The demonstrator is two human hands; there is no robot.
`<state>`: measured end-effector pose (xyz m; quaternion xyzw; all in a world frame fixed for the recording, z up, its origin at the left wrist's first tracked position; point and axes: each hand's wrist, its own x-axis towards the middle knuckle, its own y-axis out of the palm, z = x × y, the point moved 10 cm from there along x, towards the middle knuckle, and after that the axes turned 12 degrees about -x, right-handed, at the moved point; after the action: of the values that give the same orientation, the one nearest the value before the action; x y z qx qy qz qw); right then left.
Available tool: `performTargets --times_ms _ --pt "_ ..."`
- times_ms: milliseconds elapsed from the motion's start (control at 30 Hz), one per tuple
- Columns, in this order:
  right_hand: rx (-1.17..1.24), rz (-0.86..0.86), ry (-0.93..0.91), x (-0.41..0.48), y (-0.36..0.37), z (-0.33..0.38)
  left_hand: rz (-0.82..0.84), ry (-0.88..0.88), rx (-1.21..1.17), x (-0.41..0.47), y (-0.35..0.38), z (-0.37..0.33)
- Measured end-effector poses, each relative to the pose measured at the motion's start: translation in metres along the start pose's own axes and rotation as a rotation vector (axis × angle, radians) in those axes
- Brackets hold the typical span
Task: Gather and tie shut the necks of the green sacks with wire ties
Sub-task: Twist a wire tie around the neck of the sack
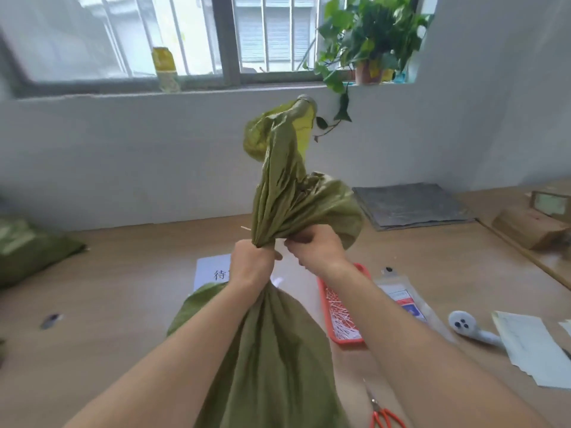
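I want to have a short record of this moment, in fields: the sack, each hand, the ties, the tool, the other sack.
sack: green sack stands upright, loose top fabric raised above the hands
left hand: left hand grips the gathered neck
right hand: right hand pinches fabric beside the neck
ties: wire ties lie in the red tray, right of the sack
tool: scissors with red handles, lower right
other sack: second green sack lies far left
tie on neck: cannot tell

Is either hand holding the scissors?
No, the red-handled scissors lie on the table while the left hand and right hand grip the green sack.
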<state>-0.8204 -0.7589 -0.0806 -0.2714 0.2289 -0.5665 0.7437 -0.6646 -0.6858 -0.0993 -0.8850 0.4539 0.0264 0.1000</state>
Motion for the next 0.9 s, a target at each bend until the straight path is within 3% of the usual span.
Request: performTargets --times_ms 200,367,667,900 --pt "0.061 0.157 -0.113 -0.028 0.063 0.086 -0.13 0.016 -0.316 -0.002 -0.103 -0.003" --pt "0.178 0.138 -0.083 -0.043 0.087 0.125 -0.157 0.033 -0.474 -0.004 -0.156 -0.005" --pt "0.43 0.172 -0.106 -0.063 0.122 0.161 -0.176 0.143 -0.509 -0.013 -0.207 -0.014" --pt "0.422 0.149 -0.078 -0.078 0.132 0.154 -0.142 0.104 -0.518 -0.022 -0.21 0.003"
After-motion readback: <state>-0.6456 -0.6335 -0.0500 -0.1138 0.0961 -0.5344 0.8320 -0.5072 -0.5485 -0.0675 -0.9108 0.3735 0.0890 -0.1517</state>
